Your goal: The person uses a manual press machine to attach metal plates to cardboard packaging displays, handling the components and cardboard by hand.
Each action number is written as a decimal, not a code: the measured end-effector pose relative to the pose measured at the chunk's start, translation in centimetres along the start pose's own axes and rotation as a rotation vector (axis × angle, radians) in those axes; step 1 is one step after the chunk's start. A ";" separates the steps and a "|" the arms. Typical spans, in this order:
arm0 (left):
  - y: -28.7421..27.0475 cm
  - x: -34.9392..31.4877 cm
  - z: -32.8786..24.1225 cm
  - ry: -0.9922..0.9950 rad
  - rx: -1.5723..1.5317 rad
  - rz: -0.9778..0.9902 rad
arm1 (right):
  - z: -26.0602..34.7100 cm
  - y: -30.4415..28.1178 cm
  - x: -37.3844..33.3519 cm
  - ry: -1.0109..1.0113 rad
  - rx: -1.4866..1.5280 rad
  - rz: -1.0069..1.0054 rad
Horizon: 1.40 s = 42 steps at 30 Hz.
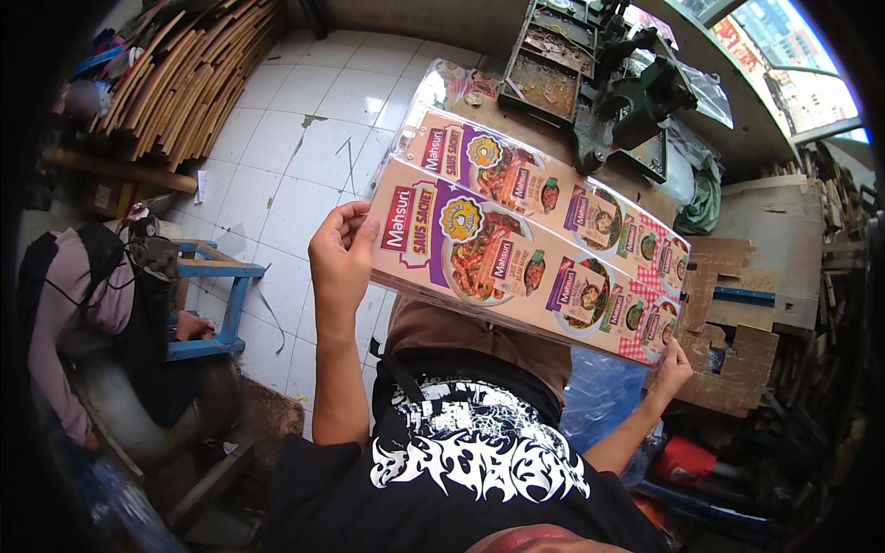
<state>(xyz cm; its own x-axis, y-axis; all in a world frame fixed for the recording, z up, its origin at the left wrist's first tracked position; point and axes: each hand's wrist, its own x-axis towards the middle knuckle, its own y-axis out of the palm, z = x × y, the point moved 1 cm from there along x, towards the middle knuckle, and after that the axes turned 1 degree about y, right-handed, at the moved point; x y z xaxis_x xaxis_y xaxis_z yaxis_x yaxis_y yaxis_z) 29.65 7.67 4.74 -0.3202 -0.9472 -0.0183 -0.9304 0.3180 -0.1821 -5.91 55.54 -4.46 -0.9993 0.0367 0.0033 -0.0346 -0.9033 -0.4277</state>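
Both hands hold a thick stack of printed sheets (544,297), peach-coloured, with pictures of food dishes and a red checked corner. It is tilted across the front of my body, its long side running from upper left to lower right. My left hand (343,253) grips its left end, thumb on top and fingers curled at the edge. At the lower right corner, my right hand (673,369) closes around the edge, its fingers partly hidden under the stack. A similar printed strip lies along the far side, and I cannot tell whether it is separate.
A dark metal machine (627,120) with scrap-filled trays (553,55) stands beyond the stack. Cut cardboard pieces (728,323) are at the right. On the left are a blue-framed stool (217,267), draped clothes (78,313) and a pile of brown boards (189,78). Blue plastic sheeting (595,396) lies behind my right arm.
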 end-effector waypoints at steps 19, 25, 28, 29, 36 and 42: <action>-5.9 -1.4 3.3 0.577 -0.946 0.531 | 4.6 -3.9 -4.8 0.506 0.886 0.988; -4.5 1.7 1.7 0.911 -0.887 0.445 | 4.7 -4.8 -8.4 0.397 0.243 1.372; -4.3 2.5 2.1 0.906 -0.803 0.592 | 7.2 -3.9 -8.8 0.391 0.253 1.545; -3.5 2.6 2.0 0.879 -0.751 0.620 | 7.5 -4.3 -9.0 0.313 0.223 1.523; -1.3 0.4 3.0 0.635 -0.138 0.213 | 6.6 -4.8 -7.8 0.342 0.236 1.359; -3.0 0.1 3.8 0.598 -0.198 0.573 | 6.4 -7.3 -6.7 0.248 0.180 1.288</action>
<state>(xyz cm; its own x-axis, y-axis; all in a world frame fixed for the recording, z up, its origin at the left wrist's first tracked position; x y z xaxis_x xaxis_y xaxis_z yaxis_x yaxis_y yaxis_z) 33.12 6.43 1.53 -0.7398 -0.4739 0.4776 -0.5918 0.7960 -0.1268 0.92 59.20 4.41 -0.2908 -0.8249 -0.4847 0.9104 -0.3944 0.1249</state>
